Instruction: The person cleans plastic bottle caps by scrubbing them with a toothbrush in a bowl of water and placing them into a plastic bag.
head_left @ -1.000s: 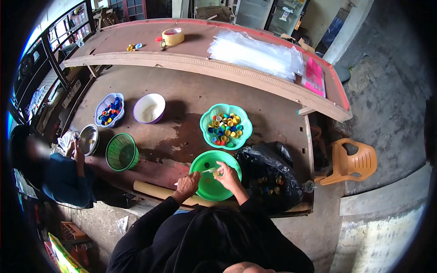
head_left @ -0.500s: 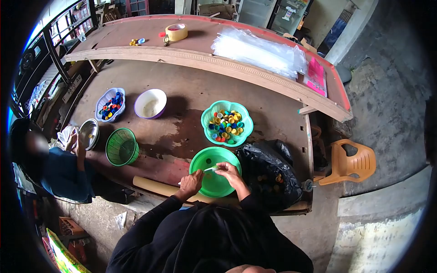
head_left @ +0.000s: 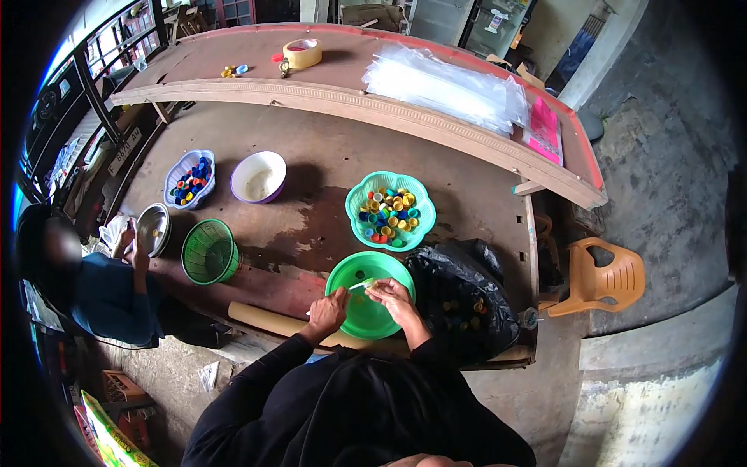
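Observation:
Over the green basin (head_left: 336, 268), my left hand (head_left: 328, 310) is closed round a thin white toothbrush (head_left: 355, 286), whose handle end shows below the fist. The brush points right, its greenish tip meeting the fingers of my right hand (head_left: 397, 302). Those fingers are pinched on what looks like a small bottle cap (head_left: 371, 285), mostly hidden. A dark round spot shows inside the basin. Just beyond stands a scalloped turquoise bowl (head_left: 354, 198) of loose coloured caps. To the right, a black plastic bag (head_left: 492, 280) lies open with several caps inside.
At left, a seated person (head_left: 117, 300) handles a metal bowl (head_left: 161, 247). Nearby are a green basket (head_left: 208, 251), a white-and-purple bowl (head_left: 272, 165) and a lilac bowl (head_left: 171, 187) of caps. A raised shelf (head_left: 334, 96) holds tape (head_left: 302, 53) and plastic bags (head_left: 443, 89). An orange chair (head_left: 607, 276) stands right.
My right hand has turned slightly and its fingers have closed in around the brush tip. My left hand stays about where it was, still gripping the toothbrush.

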The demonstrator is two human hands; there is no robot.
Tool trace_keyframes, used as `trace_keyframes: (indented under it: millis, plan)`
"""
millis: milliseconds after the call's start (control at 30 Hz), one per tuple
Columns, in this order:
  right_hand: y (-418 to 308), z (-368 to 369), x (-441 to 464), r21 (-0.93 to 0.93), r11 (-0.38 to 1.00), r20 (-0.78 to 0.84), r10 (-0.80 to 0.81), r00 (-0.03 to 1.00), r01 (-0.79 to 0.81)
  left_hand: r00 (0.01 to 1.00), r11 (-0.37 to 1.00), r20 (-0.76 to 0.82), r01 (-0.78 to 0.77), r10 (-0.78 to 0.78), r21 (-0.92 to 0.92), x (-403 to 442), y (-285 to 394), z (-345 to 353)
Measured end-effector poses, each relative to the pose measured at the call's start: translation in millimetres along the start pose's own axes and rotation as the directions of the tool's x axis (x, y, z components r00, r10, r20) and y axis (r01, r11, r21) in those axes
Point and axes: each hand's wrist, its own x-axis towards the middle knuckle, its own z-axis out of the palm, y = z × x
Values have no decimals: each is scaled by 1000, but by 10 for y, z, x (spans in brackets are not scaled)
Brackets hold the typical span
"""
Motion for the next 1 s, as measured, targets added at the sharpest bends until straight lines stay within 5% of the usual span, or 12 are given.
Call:
trace_keyframes:
  millis: [133,167,200,267,367,433,467,533,667,800,933,1000]
  plan:
    - [-17,9,21,-55,997,68,-50,996,54,991,991,41,125,-127,36,53,-119,-75]
    - [24,-13,55,-439,884,27,-164,986,159,991,991,29,131,-132,32,57,-126,-90]
    - [77,-51,80,-756,620,35,-282,959,209,991,990,17,135,-136,26,60,-117,-105]
    - [297,-232,133,-983,-120,176,-343,923,143,991,991,26,129,-130,23,44,-96,-73]
    - [253,-188,124,-971,-56,237,-345,908,231,992,992,25,124,-124,3,52,-32,-82]
    - [263,-181,176,-804,580,-10,-238,971,134,990,991,54,130,-129,-15,8,-1,-52]
    - [260,-216,221,-613,779,18,-155,988,133,990,992,59,128,-127,-17,-15,7,-27]
    - [50,-66,111,-282,958,45,-46,998,57,997,998,42,58,-57,-7,-45,36,45]
    - [12,-4,46,-128,989,27,-71,997,73,984,988,89,151,-155,42,50,-54,32]
    - [42,-22,30,-100,994,-6,-52,999,51,1000,1000,25,9,-9,-6,34,9,-28]
    - [7,40,32,-92,995,-8,-50,999,49,994,997,79,81,-80,1,65,-21,-80]
    - [-1,35,23,-78,996,-24,-43,999,41,999,1000,36,-8,9,-30,36,8,-47]
